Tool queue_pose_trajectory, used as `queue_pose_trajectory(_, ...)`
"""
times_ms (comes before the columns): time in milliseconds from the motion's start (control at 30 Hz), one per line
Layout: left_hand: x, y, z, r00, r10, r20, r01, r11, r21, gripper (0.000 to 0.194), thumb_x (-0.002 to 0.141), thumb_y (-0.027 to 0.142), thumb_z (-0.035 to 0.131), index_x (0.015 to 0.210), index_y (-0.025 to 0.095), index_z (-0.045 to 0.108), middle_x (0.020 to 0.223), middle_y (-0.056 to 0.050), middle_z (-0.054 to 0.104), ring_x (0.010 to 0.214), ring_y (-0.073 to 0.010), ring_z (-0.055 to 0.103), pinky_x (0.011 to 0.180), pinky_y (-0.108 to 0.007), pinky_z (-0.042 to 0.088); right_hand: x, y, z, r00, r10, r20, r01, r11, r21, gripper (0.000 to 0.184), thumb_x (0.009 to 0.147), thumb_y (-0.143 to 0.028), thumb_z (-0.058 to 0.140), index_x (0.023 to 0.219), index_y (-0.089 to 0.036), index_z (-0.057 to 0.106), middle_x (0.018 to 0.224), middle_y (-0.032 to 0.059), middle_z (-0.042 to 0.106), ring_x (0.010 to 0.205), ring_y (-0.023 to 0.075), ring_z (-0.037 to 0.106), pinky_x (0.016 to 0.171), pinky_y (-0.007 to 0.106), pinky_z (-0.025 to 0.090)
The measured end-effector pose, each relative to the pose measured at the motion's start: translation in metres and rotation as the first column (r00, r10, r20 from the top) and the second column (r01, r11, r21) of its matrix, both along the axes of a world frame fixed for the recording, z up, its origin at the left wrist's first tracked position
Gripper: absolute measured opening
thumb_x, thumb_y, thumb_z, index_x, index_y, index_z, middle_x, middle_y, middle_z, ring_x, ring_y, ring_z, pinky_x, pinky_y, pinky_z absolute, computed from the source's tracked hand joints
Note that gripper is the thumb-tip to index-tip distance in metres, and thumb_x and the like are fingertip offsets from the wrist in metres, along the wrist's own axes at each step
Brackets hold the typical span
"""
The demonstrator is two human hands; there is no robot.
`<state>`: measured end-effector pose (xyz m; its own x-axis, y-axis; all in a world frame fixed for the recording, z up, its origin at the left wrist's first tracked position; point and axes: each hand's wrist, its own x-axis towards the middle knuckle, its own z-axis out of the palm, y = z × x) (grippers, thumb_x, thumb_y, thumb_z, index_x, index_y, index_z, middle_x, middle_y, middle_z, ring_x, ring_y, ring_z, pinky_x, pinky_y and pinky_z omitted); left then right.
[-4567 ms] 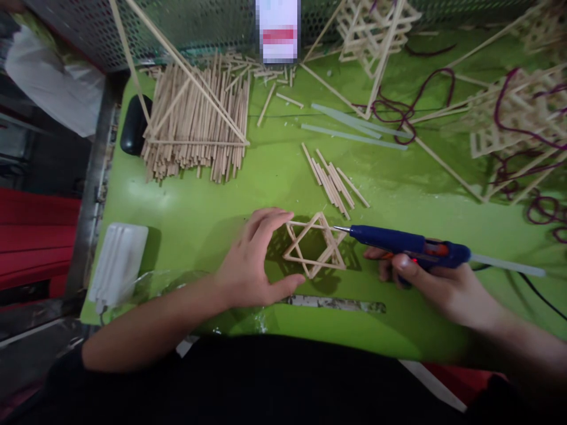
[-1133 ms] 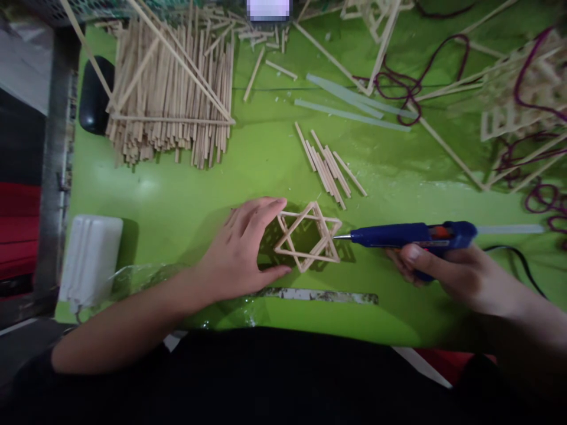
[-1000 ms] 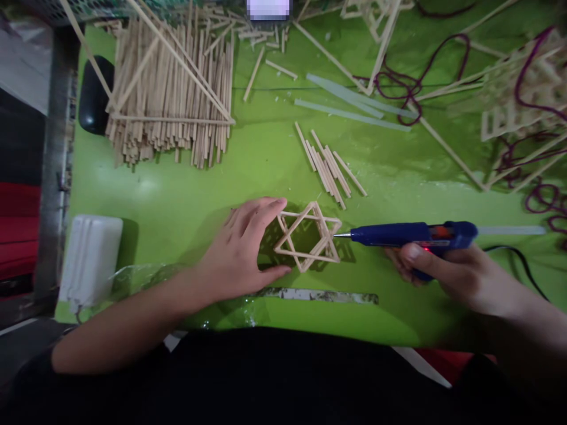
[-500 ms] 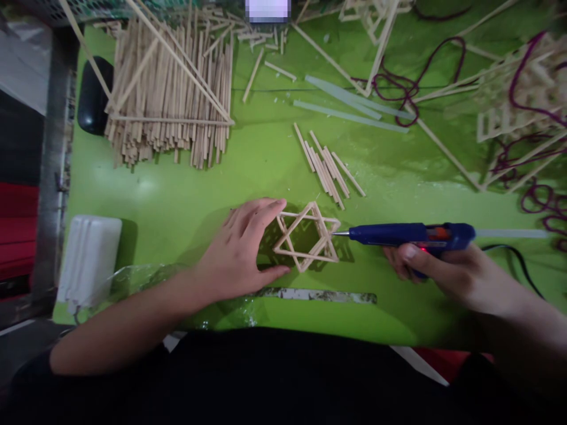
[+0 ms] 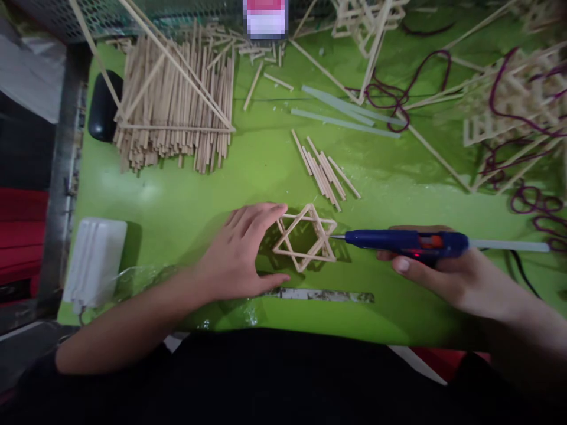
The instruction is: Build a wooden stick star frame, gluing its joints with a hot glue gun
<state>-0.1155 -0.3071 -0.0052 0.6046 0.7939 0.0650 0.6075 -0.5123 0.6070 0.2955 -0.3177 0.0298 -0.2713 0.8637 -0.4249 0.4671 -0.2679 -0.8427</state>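
A six-pointed star frame of thin wooden sticks (image 5: 305, 237) lies on the green table in front of me. My left hand (image 5: 241, 251) rests at its left side, thumb and fingers spread apart, with the index fingertip at the star's upper left corner. In my right hand (image 5: 438, 271) is a blue hot glue gun (image 5: 398, 240), its red light lit and a clear glue stick (image 5: 509, 244) protruding from its back. The gun's metal tip is at the right side of the star; whether it touches the wood I cannot tell.
Short sticks (image 5: 325, 171) lie loose beyond the star. A big pile of sticks (image 5: 177, 106) sits at back left, spare glue sticks (image 5: 345, 118) at back centre. Purple cord (image 5: 416, 88) and stick frames (image 5: 509, 100) crowd the right. A white box (image 5: 95, 262) stands left; a stained flat strip (image 5: 328, 295) lies nearby.
The whole view has shifted slightly. My right thumb has moved lower on the glue gun's grip, and the tip stays by the star's right side. My left hand looks unchanged.
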Motion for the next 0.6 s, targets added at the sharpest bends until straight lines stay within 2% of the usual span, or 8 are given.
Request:
queue_pose_trajectory(67,-0.001,0.002,0.002,0.998,-0.037,0.047,0.035,0.998,0.046,0.103,0.089,0.045,0.094,0.174,0.025,0.038,0.165,-0.021,0.064,0.147,-0.0462,0.067,0.123,-0.081,0.061,0.002,-0.001,0.001,0.999,0.049,0.012,-0.049,0.999,-0.015,0.031,0.094,-0.057,0.097,0.097,-0.028,0.088,0.071,0.0013,0.068,0.064,0.0215,0.065,0.048,0.028,0.052)
queue_pose_trajectory(133,-0.003,0.003,0.002,0.99,-0.053,0.13,0.044,0.996,0.072,0.084,0.09,0.022,0.082,0.165,0.024,0.045,0.162,-0.021,0.066,0.147,-0.043,0.068,0.124,-0.076,0.063,0.007,-0.002,0.0,0.997,0.05,0.054,-0.051,0.999,0.007,0.034,0.097,-0.061,0.094,0.105,-0.028,0.09,0.079,0.0033,0.076,0.066,0.0215,0.068,0.05,0.028,0.053)
queue_pose_trajectory(200,-0.005,0.005,0.0,0.982,-0.038,0.184,0.026,0.997,0.067,0.078,0.088,0.005,0.068,0.161,0.025,0.049,0.16,-0.019,0.069,0.149,-0.0403,0.069,0.125,-0.074,0.063,0.012,-0.003,-0.001,0.997,0.019,0.078,-0.024,0.998,0.057,0.035,0.099,-0.06,0.093,0.109,-0.027,0.092,0.09,0.0061,0.084,0.071,0.0209,0.072,0.056,0.028,0.058)
queue_pose_trajectory(267,-0.007,0.009,-0.004,0.982,0.016,0.187,-0.027,0.998,0.058,0.076,0.091,-0.006,0.056,0.158,0.029,0.055,0.158,-0.015,0.074,0.149,-0.0366,0.072,0.124,-0.073,0.065,0.014,-0.002,-0.003,0.999,-0.041,0.005,0.04,0.992,0.118,0.033,0.104,-0.058,0.09,0.109,-0.025,0.092,0.097,0.0084,0.086,0.07,0.0186,0.071,0.06,0.028,0.06)
queue_pose_trajectory(367,-0.009,0.018,-0.013,0.981,0.076,0.179,-0.088,0.994,0.06,0.061,0.104,-0.007,0.049,0.149,0.031,0.066,0.149,-0.009,0.082,0.139,-0.0316,0.08,0.117,-0.071,0.069,0.011,0.004,-0.007,0.953,-0.152,-0.262,0.201,0.964,0.172,0.032,0.111,-0.053,0.081,0.108,-0.023,0.091,0.1,0.0113,0.084,0.062,0.0178,0.069,0.053,0.031,0.057)
queue_pose_trajectory(433,-0.009,0.025,-0.017,0.982,0.035,0.187,-0.053,0.994,0.093,0.047,0.109,-0.001,0.053,0.139,0.029,0.072,0.145,-0.008,0.084,0.133,-0.0301,0.083,0.113,-0.069,0.071,0.009,0.01,-0.01,0.906,-0.177,-0.385,0.264,0.946,0.187,0.032,0.112,-0.05,0.079,0.108,-0.021,0.091,0.103,0.0133,0.084,0.062,0.0199,0.072,0.049,0.033,0.056)
queue_pose_trajectory(600,-0.007,0.034,-0.022,0.989,-0.038,0.142,0.015,0.988,0.155,0.032,0.11,0.005,0.065,0.129,0.028,0.077,0.131,-0.004,0.088,0.121,-0.0276,0.085,0.104,-0.062,0.073,0.006,0.013,-0.015,0.892,-0.156,-0.424,0.252,0.951,0.181,0.033,0.112,-0.049,0.078,0.109,-0.019,0.092,0.101,0.0146,0.084,0.061,0.021,0.074,0.048,0.033,0.057)
